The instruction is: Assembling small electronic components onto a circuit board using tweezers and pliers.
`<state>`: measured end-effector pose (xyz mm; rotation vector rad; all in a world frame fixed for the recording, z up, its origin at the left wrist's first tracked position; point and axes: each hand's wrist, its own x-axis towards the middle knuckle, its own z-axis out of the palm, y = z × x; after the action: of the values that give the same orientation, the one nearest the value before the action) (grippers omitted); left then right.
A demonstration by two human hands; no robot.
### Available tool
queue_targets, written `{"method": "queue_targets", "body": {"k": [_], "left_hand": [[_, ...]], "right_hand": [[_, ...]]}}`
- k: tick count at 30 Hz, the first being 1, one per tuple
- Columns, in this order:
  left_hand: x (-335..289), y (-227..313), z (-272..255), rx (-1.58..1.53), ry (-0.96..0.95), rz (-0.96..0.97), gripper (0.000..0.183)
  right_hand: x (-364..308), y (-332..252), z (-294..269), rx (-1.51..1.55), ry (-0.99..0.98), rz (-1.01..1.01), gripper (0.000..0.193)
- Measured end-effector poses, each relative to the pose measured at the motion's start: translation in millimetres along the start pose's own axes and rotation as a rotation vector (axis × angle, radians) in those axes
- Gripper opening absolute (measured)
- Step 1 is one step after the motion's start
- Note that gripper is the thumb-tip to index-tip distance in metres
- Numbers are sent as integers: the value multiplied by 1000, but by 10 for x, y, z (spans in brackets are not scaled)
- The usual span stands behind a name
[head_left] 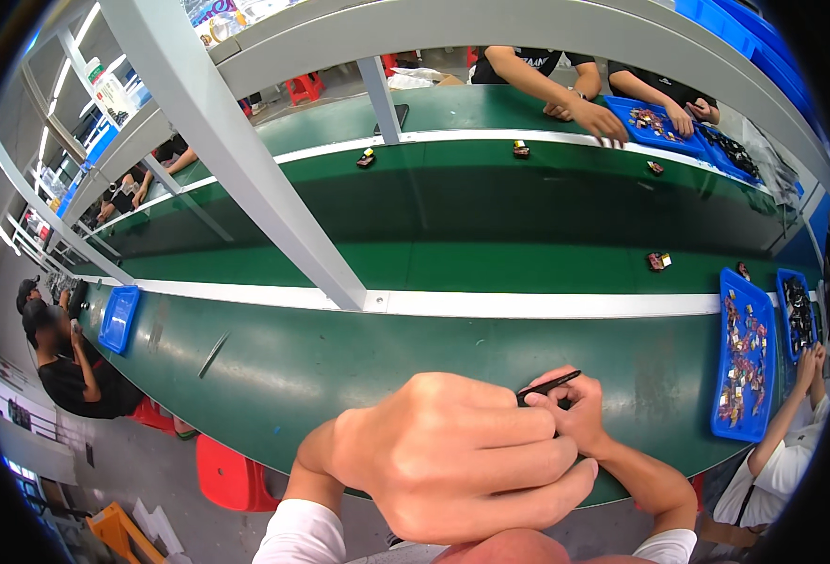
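Observation:
My left hand (452, 461) is large in front, its back toward me and its fingers curled. Whatever those fingers may hold is hidden behind them. Just beyond it on the right, my right hand (579, 414) pinches a slim black pointed tool (556, 381) between thumb and fingers. The tool's tip points up and to the right, and its other end disappears behind my left hand. Both hands are above the near edge of the green table (274, 385).
On the right stand a blue tray (761, 414) of small colourful parts and another tray (785, 282) of black parts. A grey post (245, 169) rises from the white rail. Small parts (658, 261) lie on the green belt. Co-workers sit opposite, left and right.

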<state>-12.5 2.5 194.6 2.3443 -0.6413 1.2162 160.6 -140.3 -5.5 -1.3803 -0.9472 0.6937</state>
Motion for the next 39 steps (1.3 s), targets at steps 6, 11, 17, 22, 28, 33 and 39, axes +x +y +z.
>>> {"method": "queue_targets", "body": {"k": [6, 11, 17, 22, 28, 33, 39], "left_hand": [[23, -3, -49, -112, -58, 22, 39], [8, 112, 114, -152, 118, 2, 28], [26, 100, -50, -190, 18, -18, 42], [63, 159, -221, -153, -142, -134, 44], [-60, -36, -24, -33, 17, 131, 40], [-126, 111, 210, -115, 291, -1, 38], [-116, 245, 88, -154, 167, -159, 36]], "right_hand": [[-14, -9, -18, -14, -20, 16, 15], [-13, -53, 7, -1, -46, 40, 15], [-44, -60, -44, 2, -34, 71, 15], [-11, -17, -22, -6, -43, 29, 15], [-1, -54, 22, 33, -18, 69, 14], [-1, -59, 23, 10, -46, 52, 14], [3, -37, -6, 23, -39, 46, 15]]}}
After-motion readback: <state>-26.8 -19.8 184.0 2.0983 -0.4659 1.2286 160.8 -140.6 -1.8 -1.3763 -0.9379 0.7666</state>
